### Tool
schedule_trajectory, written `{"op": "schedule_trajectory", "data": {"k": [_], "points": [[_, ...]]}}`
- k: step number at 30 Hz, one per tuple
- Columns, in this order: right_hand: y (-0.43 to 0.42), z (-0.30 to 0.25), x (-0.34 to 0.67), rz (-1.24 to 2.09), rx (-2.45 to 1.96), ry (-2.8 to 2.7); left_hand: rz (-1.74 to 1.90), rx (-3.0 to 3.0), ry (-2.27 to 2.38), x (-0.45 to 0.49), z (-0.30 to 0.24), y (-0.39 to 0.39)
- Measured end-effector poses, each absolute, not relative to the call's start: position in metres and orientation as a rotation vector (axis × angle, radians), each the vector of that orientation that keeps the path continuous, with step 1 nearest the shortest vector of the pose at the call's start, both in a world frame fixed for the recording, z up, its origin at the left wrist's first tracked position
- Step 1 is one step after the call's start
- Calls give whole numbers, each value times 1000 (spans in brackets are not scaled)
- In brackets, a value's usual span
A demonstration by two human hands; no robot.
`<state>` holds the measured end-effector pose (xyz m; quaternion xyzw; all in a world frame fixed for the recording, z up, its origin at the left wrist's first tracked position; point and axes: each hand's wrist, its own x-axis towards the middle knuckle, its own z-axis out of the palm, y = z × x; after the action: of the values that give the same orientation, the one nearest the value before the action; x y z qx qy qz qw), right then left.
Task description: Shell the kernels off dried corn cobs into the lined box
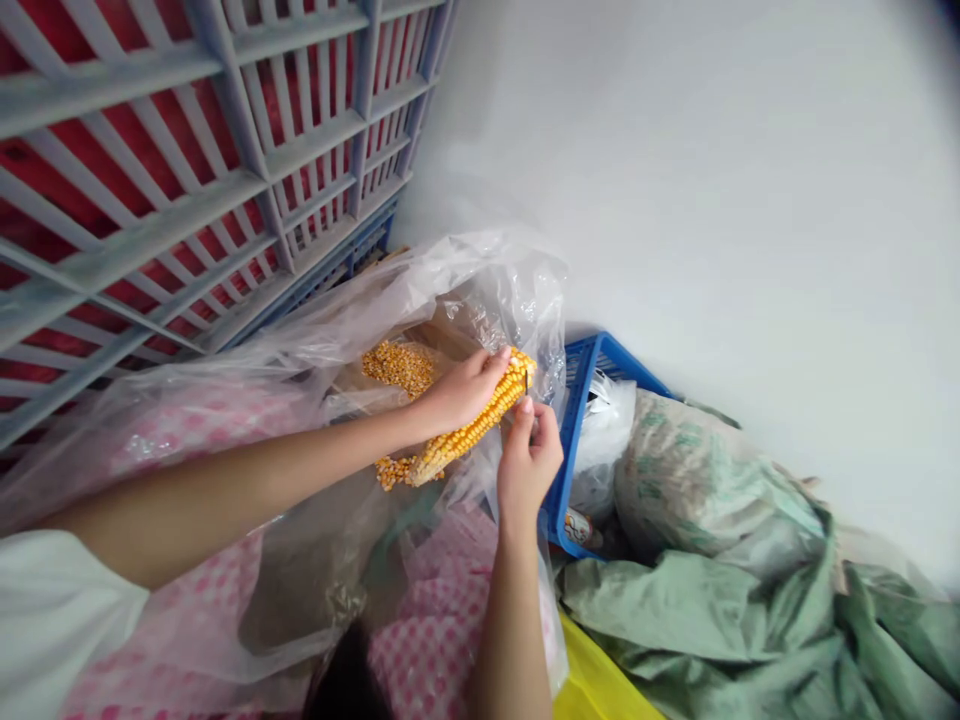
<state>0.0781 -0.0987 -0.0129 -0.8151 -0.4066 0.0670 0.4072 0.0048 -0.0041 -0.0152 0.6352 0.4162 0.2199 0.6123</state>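
A clear plastic liner [480, 300] is billowing over a pink-checked sack [442, 630] beside a grey slatted crate [150, 170]. Above loose corn kernels [397, 365], the left hand [461, 390] is closing around a corn cob [457, 445], while the right hand [529, 460] is pinching a thin dark tool [526, 382] near the cob's tip.

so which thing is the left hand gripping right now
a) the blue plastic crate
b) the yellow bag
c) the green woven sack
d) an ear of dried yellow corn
d. The left hand is wrapped around the ear of dried yellow corn, which sits over loose kernels in a clear plastic bag.
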Motion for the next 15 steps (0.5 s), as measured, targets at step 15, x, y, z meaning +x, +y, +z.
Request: {"op": "schedule_trajectory", "data": {"k": [15], "points": [[-110,-2,98,416,-2200,-1284,364,2256,1146,-1,-18,0]]}}
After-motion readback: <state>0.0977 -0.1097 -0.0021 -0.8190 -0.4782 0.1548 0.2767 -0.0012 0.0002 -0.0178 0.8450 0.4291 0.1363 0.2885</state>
